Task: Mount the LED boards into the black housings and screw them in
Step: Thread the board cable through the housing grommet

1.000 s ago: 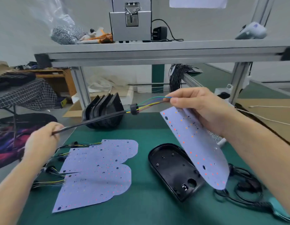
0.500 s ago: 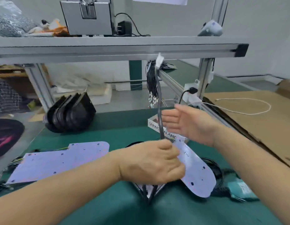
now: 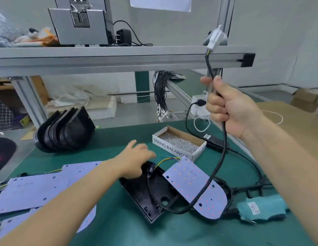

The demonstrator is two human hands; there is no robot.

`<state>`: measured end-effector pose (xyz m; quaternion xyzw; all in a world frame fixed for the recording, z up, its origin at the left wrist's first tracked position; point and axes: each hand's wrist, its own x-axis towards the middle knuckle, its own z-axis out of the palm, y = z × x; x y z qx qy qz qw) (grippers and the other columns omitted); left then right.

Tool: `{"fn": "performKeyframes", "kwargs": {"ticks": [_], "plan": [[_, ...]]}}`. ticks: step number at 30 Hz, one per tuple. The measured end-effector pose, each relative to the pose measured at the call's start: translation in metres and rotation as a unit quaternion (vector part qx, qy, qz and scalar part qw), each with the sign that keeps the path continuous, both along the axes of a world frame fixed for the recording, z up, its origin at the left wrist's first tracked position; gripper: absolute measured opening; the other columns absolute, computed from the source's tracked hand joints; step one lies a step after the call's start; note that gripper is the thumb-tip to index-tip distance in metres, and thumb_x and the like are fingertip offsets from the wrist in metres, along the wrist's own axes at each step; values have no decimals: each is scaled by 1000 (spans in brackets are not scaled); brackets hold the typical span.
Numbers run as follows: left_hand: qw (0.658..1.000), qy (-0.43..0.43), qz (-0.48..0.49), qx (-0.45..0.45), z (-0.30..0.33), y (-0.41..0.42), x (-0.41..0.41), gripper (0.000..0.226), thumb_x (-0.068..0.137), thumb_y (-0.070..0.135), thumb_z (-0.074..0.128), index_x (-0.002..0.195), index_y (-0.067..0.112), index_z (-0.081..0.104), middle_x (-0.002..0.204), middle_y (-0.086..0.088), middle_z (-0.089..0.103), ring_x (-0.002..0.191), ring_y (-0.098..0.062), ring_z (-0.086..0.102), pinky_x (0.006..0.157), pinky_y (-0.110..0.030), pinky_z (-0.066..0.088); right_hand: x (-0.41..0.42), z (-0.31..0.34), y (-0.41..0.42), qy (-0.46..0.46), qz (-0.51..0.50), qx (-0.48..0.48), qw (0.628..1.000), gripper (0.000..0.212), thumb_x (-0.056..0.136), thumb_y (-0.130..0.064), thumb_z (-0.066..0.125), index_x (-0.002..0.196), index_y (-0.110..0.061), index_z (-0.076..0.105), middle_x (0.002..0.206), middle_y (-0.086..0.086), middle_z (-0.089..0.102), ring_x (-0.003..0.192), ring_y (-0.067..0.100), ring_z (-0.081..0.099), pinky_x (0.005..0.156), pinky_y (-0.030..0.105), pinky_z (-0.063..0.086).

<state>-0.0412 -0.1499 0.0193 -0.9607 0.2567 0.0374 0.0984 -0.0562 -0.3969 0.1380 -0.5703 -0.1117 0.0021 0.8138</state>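
Head view: the left hand (image 3: 136,162) is blurred, so its fingers are hard to read; they look loosely spread, resting on the far end of the black housing (image 3: 151,196). That housing lies open side up near the worktop's middle, long axis running from far-left to near-right. The LED board (image 3: 195,187) leans across its right edge, rounded end nearest. The right hand (image 3: 231,110) is raised, fist clamped round the black cable (image 3: 220,167), white connector (image 3: 215,39) pointing up.
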Motion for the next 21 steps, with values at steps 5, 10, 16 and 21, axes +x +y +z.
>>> {"fn": "performKeyframes", "kwargs": {"ticks": [5,10,16,21], "plan": [[992,109,6,-56,-10,-14,16,26,70,13,62,94,17,52,104,-7,62,99,-30,56,82,-35,41,-5,2,-2,-43,-25,-2,999,19,100,-17,44,99,-12,62,59,-7,48,46,3,35,35,13,27],[968,182,85,-152,13,22,15,20,63,7,66,82,5,64,96,-21,61,82,-24,53,67,-31,41,-6,4,-5,-31,-63,21,997,20,102,-20,39,100,-20,59,51,-9,32,40,2,21,31,12,16],[889,53,263,-371,40,96,-18,16,87,13,61,75,6,52,71,-11,47,63,-19,41,59,-31,28,1,2,14,-38,-72,43,996,22,102,-23,40,96,-21,62,48,-11,30,39,2,22,32,13,18],[697,-25,382,-607,19,118,-59,12,97,10,48,94,-1,52,94,-22,59,79,-26,52,67,-35,34,4,-19,59,8,-3,-82,997,25,98,-11,38,92,-10,62,59,-5,43,42,4,28,34,14,18]]}}
